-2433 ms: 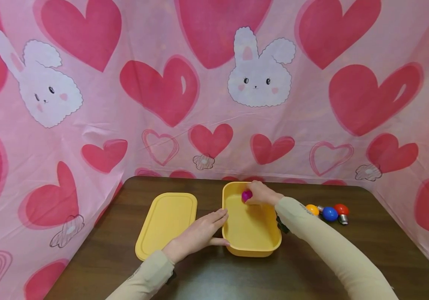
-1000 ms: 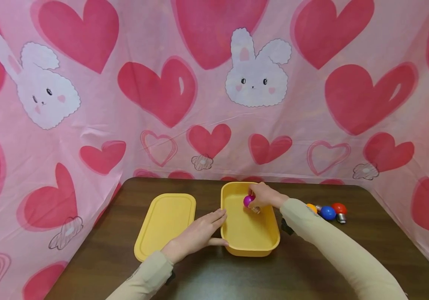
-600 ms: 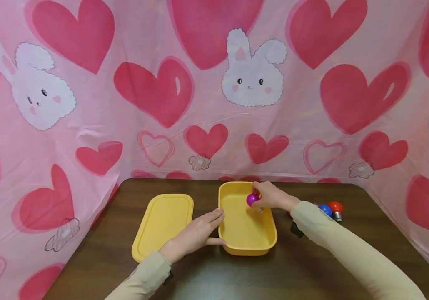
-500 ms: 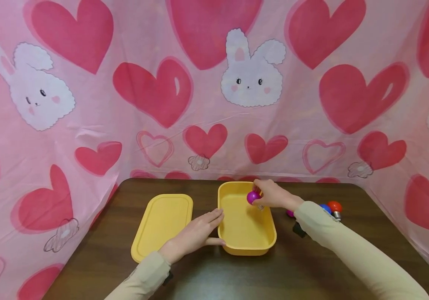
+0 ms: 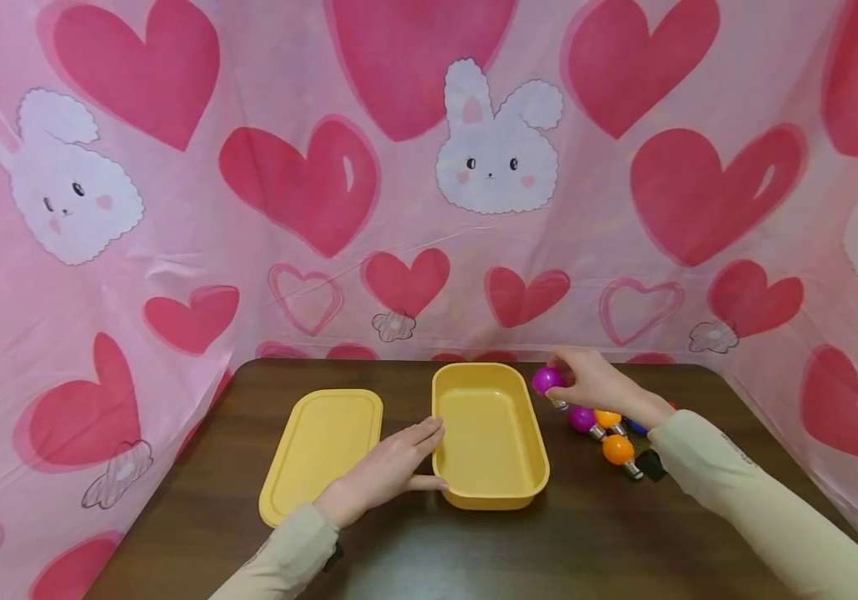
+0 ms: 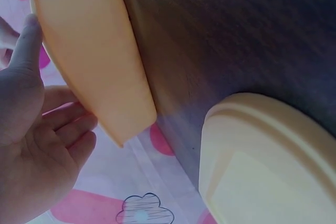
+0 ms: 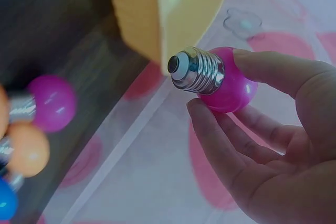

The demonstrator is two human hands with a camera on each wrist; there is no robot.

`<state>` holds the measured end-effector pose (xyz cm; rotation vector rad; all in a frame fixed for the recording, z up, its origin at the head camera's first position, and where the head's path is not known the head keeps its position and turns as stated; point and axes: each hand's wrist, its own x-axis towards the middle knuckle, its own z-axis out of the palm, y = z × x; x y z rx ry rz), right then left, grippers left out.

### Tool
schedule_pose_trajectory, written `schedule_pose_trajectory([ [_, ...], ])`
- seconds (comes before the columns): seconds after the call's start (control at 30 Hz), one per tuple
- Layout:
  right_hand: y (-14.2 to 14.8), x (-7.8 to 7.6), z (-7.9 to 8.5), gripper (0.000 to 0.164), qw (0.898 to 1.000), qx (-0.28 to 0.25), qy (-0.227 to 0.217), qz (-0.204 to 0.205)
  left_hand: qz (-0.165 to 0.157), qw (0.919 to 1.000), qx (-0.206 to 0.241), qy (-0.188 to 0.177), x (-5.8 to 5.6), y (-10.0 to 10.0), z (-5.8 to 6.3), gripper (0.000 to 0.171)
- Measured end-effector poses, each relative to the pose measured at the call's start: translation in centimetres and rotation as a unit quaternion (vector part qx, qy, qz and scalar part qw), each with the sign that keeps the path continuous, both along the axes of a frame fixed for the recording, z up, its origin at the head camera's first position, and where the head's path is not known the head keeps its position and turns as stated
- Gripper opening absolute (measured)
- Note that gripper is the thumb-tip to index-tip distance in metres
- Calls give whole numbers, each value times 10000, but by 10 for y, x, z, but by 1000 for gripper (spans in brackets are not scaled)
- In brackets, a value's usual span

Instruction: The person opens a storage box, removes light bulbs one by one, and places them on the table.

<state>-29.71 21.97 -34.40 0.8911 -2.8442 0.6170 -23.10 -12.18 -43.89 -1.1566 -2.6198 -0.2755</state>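
My right hand (image 5: 600, 385) pinches a magenta light bulb (image 5: 546, 381) by its round globe, above the table just beyond the box's right rim. In the right wrist view, the bulb's silver screw base (image 7: 202, 71) points away from the palm, between thumb and fingertips. A yellow plastic box (image 5: 491, 503) stands uncovered, with no bulb visible inside. My left hand (image 5: 387, 467) touches its left side, thumb near the front corner and fingers extended along the rim. The left wrist view has the thumb and fingers spread against the box's edge (image 6: 89, 51).
Right of the box lie a second magenta bulb (image 5: 581, 418), two orange bulbs (image 5: 618, 450) and a blue bulb (image 5: 636, 426), partly behind my right arm. A yellow lid (image 5: 324, 450) lies flat on the dark wooden table (image 5: 429, 558), left of the box. Behind hangs a heart-print cloth (image 5: 399, 208).
My right hand has lifted the magenta bulb out of the box and carried it rightward past the rim. Bulbs that the right arm covered now show. The left hand stays at the box.
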Motion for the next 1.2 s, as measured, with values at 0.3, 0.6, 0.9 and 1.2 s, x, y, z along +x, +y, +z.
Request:
schedule_pose_trajectory([
  [0.3, 55, 19, -8, 35, 9976, 85, -146, -665, 35, 9999, 77, -83, -2, -1, -2, 81],
  [0.6, 100, 35, -29, 37, 9950, 157, 25, -984, -50, 9999, 95, -18, -2, 0, -2, 81],
  [0.9, 120, 40, -50, 39, 9891, 182, -562, -1352, -22, 9999, 96, -136, -1, 0, -1, 81],
  [1.2, 128, 41, -69, 34, 9904, 291, -273, -1323, -4, 10000, 16, -17, -1, 0, -2, 81],
])
